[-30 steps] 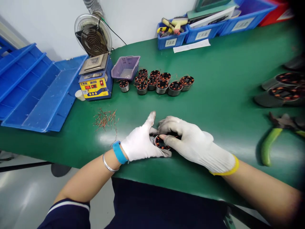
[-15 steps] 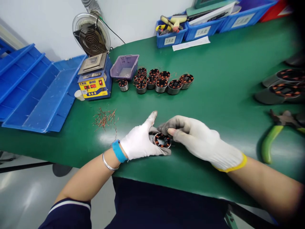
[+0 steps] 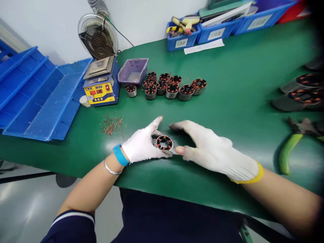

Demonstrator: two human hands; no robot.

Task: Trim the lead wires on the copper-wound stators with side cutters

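My left hand [image 3: 144,143], in a white glove with grey fingers, is closed round a motor stator [image 3: 164,143], a metal ring with black and copper windings inside. The stator faces upward just above or on the green bench; I cannot tell which. On its right side is my right hand [image 3: 202,141], gloved as well, with the thumb tip bare. Its thumb and fingers are spread apart with nothing between them, and the thumb is close to the stator's right edge.
Several similar stators [image 3: 172,89] stand behind the hands, beside a purple bin [image 3: 121,75] and a yellow-fronted solder pot unit [image 3: 102,94]. Copper wire clippings [image 3: 112,126] lie left. Green-handled cutters [image 3: 290,148] and blurred stators [image 3: 307,91] are right. Blue trays [image 3: 48,123] stand far left.
My right hand's fingers have parted from a pinch at the stator's upper right edge. My left hand has shifted slightly left with the stator.
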